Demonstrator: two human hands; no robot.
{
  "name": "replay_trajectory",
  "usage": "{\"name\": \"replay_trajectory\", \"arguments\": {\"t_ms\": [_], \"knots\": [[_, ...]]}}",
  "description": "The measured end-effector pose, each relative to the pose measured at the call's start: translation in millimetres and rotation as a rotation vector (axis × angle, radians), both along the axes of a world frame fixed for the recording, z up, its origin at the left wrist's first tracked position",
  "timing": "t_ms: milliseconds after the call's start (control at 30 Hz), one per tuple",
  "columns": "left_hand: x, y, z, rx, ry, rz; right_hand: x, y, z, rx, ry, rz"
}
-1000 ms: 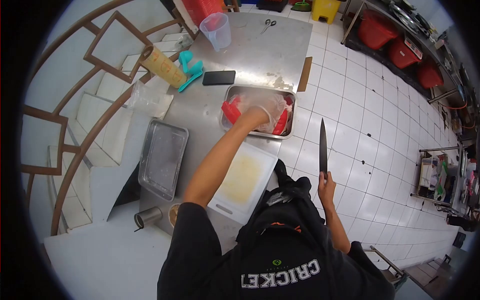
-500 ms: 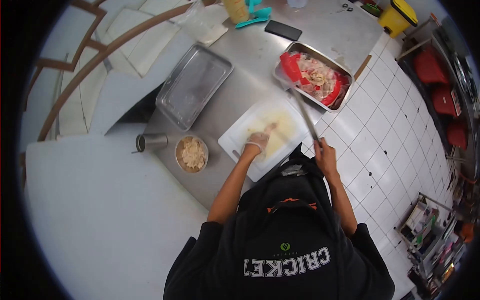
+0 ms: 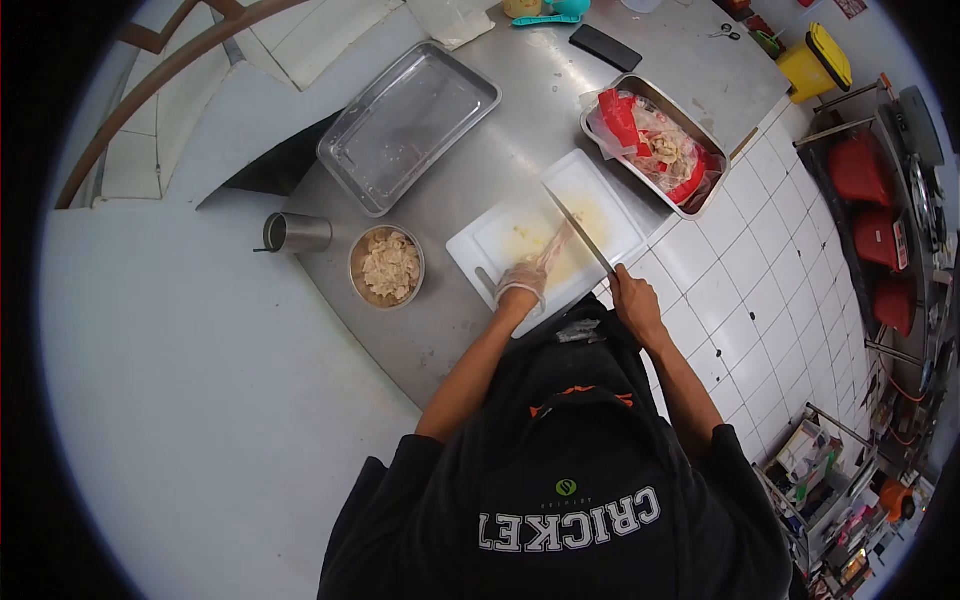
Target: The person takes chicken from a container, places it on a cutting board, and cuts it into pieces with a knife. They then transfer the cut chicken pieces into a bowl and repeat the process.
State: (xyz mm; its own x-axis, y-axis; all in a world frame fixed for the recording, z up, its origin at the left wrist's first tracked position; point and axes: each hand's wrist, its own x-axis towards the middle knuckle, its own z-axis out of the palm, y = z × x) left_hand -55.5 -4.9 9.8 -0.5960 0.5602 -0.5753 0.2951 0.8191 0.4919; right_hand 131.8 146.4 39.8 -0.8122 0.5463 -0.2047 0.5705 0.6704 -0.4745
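My left hand, in a clear plastic glove, is closed on one end of a pale pink strip of raw meat on the white cutting board. In my bare right hand is the handle of a long knife. Its blade slants over the board and crosses the far end of the meat in this view. Yellowish wet smears and small scraps mark the board around the meat. A round bowl of chopped pale meat stands to the left of the board.
Beyond the board sits a metal tray with red-and-clear plastic packaging and raw meat. To the left are a shallow metal tray and a steel cup. A black phone lies farther back. The steel table's edge runs beside the tiled floor.
The knife has swung left from the board's right edge to over the meat. My left hand stays at the meat, its strip now showing longer. The whole view has shifted.
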Motion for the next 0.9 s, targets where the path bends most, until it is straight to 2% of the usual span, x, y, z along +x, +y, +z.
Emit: {"name": "replay_trajectory", "arguments": {"t_ms": [67, 167, 233, 267, 333, 467, 600, 667, 767, 800, 900], "knots": [[4, 5, 17, -0.055, -0.014, 0.023, 14, -2, 10, -0.015, -0.002, 0.022], [12, 6, 21, -0.097, -0.010, -0.003, 38, -2, 18, -0.007, -0.184, 0.115], [14, 7, 33, -0.124, -0.030, 0.016, 33, -7, 4, 0.013, -0.201, 0.073], [18, 5, 24, -0.125, -0.008, 0.000, 26, -10, -7, 0.023, -0.208, 0.058], [26, 2, -3, -0.128, 0.044, -0.037, -15, -12, -28, -0.039, -0.137, 0.053], [22, 9, 27, -0.127, 0.013, -0.067, -122, -11, -34, 0.000, 0.006, 0.084], [16, 8, 22, -0.069, 0.048, -0.061, -142, -12, -27, -0.019, -0.031, 0.062], [16, 9, 16, -0.140, -0.018, -0.003, -122, -15, -27, -0.002, -0.008, 0.086], [13, 8, 30, -0.143, -0.072, -0.040, -61, -10, -28, -0.019, -0.043, 0.105], [13, 10, 12, -0.170, -0.069, -0.016, -38, -9, -24, -0.036, -0.011, 0.112], [12, 9, 14, -0.140, -0.049, -0.018, 16, -2, -15, -0.017, -0.192, 0.090]]}}
